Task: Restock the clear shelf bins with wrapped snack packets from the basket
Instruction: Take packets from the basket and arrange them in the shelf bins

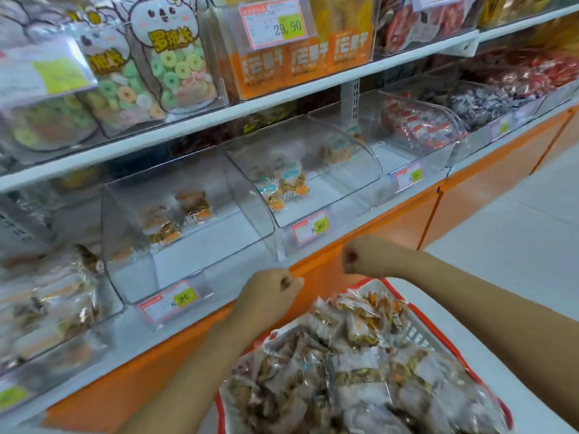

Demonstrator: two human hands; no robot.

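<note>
A red basket [395,290] heaped with wrapped snack packets [354,358] sits at the lower right, below my arms. On the bottom shelf, a clear bin [175,270] holds a few packets [175,220], and the clear bin to its right [341,189] also holds a few [283,187]. My left hand [269,292] is curled into a fist at the shelf's front edge, just right of the first bin; nothing shows in it. My right hand [360,258] is also a fist, held above the basket's far end, with no packet visible.
A fuller bin of packets [53,296] stands at the far left, and a bin of red-wrapped snacks [423,126] to the right. Price tags [310,228] hang on the bin fronts. An upper shelf [282,98] carries bagged sweets. Orange base panels [470,208] run below, with white floor [517,245] beyond.
</note>
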